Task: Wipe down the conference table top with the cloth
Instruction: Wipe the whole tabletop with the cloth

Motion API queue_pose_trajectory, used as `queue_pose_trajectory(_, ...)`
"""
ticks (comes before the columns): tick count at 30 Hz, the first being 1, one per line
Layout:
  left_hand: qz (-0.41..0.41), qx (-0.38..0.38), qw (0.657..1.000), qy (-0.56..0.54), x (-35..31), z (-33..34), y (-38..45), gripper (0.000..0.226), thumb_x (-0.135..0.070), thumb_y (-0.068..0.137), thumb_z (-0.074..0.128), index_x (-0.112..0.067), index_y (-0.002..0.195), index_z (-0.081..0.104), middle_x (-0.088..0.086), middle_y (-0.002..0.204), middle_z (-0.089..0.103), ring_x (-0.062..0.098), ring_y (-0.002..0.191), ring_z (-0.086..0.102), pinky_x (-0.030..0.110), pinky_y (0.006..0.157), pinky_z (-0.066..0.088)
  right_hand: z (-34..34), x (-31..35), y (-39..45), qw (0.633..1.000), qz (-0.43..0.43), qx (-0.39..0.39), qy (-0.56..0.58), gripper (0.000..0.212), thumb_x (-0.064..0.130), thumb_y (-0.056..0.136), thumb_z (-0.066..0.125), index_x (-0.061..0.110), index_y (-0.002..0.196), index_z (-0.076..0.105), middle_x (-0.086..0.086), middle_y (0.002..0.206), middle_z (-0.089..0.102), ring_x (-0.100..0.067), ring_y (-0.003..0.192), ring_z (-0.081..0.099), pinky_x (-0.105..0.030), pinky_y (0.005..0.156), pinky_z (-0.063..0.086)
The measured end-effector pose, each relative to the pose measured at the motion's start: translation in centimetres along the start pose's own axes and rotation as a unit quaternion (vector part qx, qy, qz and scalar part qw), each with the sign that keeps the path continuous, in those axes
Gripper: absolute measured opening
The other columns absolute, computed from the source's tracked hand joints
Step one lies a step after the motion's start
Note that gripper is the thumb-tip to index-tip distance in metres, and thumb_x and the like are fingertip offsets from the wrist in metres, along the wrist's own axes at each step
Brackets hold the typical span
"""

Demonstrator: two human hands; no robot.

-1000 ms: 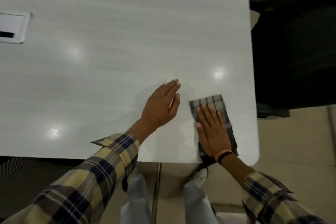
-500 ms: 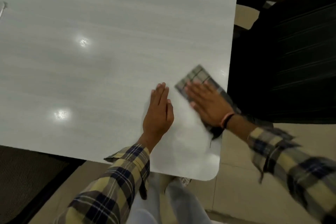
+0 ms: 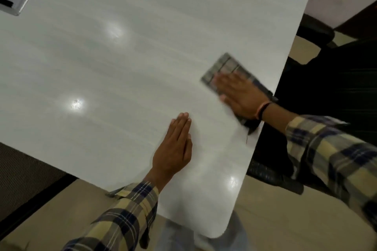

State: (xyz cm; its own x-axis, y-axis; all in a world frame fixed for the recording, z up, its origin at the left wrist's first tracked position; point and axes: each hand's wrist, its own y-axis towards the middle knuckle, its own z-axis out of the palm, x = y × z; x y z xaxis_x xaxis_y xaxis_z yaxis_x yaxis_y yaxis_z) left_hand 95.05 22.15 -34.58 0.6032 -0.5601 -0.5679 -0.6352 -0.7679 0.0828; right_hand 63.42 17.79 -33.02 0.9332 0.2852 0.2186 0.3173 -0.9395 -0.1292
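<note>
The pale, glossy conference table top [image 3: 126,63] fills most of the view, with its rounded corner low in the middle. A folded grey checked cloth [image 3: 226,67] lies flat beside the table's right edge. My right hand [image 3: 238,96] presses down on it with the palm flat and fingers spread, covering the cloth's near half; the cloth's near end hangs a little over the edge. My left hand [image 3: 175,149] rests flat on the bare table, fingers together, holding nothing, a short way to the left of the cloth.
A silver cable box [image 3: 14,0] is set into the table at the far left. A black office chair [image 3: 330,96] stands close against the right edge. Beige floor [image 3: 275,216] lies below the corner, and a dark mat [image 3: 22,181] at the lower left.
My right hand has slid the cloth away from the near corner along the right edge. My left hand stays flat on the table. The view has tilted.
</note>
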Motion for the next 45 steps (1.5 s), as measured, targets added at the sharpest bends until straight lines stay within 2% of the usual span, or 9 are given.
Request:
queue_pose_trajectory(3, -0.001, -0.005, 1.000, 0.009, -0.1, 0.2, -0.2, 0.051, -0.016, 0.108, 0.038, 0.001, 0.156, 0.039, 0.012, 0.167, 0.033, 0.021, 0.158, 0.024, 0.045, 0.128, 0.027, -2.0, -3.5, 2.1, 0.989, 0.150, -0.013, 0.005, 0.062, 0.047, 0.108, 0.015, 0.019, 0.163, 0.010, -0.003, 0.172, 0.013, -0.023, 0.159, 0.011, -0.048, 0.128, 0.004)
queue_pose_trajectory(10, -0.134, -0.155, 0.979, -0.014, -5.3, 2.6, 3.8, 0.044, -0.018, 0.107, 0.042, 0.001, 0.143, 0.057, 0.014, 0.153, 0.053, 0.023, 0.147, 0.045, 0.039, 0.126, 0.032, -1.4, -4.0, 2.6, 0.991, 0.131, -0.015, -0.003, 0.066, 0.048, 0.107, 0.012, 0.017, 0.164, 0.014, -0.003, 0.172, 0.012, -0.023, 0.159, 0.008, -0.047, 0.128, 0.002)
queue_pose_trajectory(16, -0.398, -0.284, 0.865, -0.113, -13.6, 8.4, 12.7, 0.052, -0.019, 0.105, 0.035, 0.005, 0.150, 0.047, 0.017, 0.163, 0.038, 0.029, 0.157, 0.025, 0.038, 0.131, 0.005, -1.4, -4.6, 2.1, 0.999, 0.038, 0.002, -0.010, 0.068, 0.048, 0.104, 0.008, 0.017, 0.164, 0.009, -0.005, 0.172, 0.007, -0.025, 0.160, 0.004, -0.050, 0.128, 0.001)
queue_pose_trajectory(20, -0.385, -0.289, 0.877, -0.008, -12.5, 10.5, 13.4, 0.056, -0.021, 0.104, 0.034, 0.010, 0.149, 0.042, 0.024, 0.161, 0.037, 0.036, 0.156, 0.024, 0.050, 0.131, 0.006, -0.6, -5.7, 1.0, 0.991, -0.124, 0.024, -0.034, 0.066, 0.049, 0.106, 0.008, 0.018, 0.164, 0.009, -0.002, 0.172, 0.004, -0.023, 0.159, 0.001, -0.048, 0.129, -0.001)
queue_pose_trajectory(25, -0.400, -0.279, 0.873, 0.009, -13.1, 10.9, 13.5, 0.055, -0.019, 0.106, 0.039, 0.007, 0.154, 0.036, 0.021, 0.166, 0.029, 0.029, 0.160, 0.016, 0.049, 0.132, 0.005, -1.2, -6.5, 1.5, 0.987, -0.156, 0.037, -0.022, 0.067, 0.050, 0.105, 0.006, 0.019, 0.164, 0.010, -0.001, 0.172, 0.006, -0.020, 0.160, 0.001, -0.046, 0.129, -0.002)
queue_pose_trajectory(34, -0.402, -0.299, 0.865, 0.021, -13.2, 11.0, 14.0, 0.054, -0.021, 0.108, 0.037, 0.002, 0.157, 0.035, 0.016, 0.168, 0.028, 0.023, 0.160, 0.015, 0.039, 0.132, 0.001, -1.7, -6.2, 4.3, 0.999, -0.020, 0.005, 0.036, 0.061, 0.043, 0.109, 0.014, 0.020, 0.164, 0.004, -0.001, 0.173, -0.001, -0.021, 0.159, -0.003, -0.045, 0.128, -0.006)
queue_pose_trajectory(39, -0.399, -0.296, 0.867, 0.040, -13.0, 11.4, 13.4, 0.055, -0.022, 0.108, 0.039, 0.004, 0.156, 0.036, 0.018, 0.168, 0.028, 0.026, 0.160, 0.017, 0.036, 0.131, 0.000, -1.2, -9.6, 0.1, 0.972, -0.231, 0.047, -0.024, 0.064, 0.049, 0.106, 0.010, 0.022, 0.164, 0.009, -0.001, 0.172, 0.005, -0.016, 0.158, -0.002, -0.041, 0.128, -0.007)
queue_pose_trajectory(43, -0.400, -0.273, 0.874, 0.051, -13.3, 11.6, 13.4, 0.058, -0.024, 0.109, 0.038, 0.004, 0.158, 0.029, 0.017, 0.170, 0.022, 0.025, 0.160, 0.013, 0.035, 0.131, -0.001, -2.8, -13.1, 2.8, 0.998, 0.064, 0.010, 0.012, 0.060, 0.045, 0.110, 0.013, 0.021, 0.164, -0.001, -0.002, 0.172, -0.007, -0.020, 0.159, -0.007, -0.042, 0.126, -0.014)
queue_pose_trajectory(45, -0.411, -0.264, 0.872, 0.041, -13.5, 11.5, 13.5, 0.059, -0.025, 0.110, 0.037, 0.003, 0.160, 0.026, 0.015, 0.171, 0.018, 0.023, 0.161, 0.009, 0.034, 0.131, -0.003, -2.8, -13.4, 3.1, 0.996, 0.089, 0.020, 0.007, 0.061, 0.046, 0.110, 0.013, 0.021, 0.164, -0.004, -0.002, 0.172, -0.011, -0.021, 0.159, -0.009, -0.046, 0.127, -0.012)
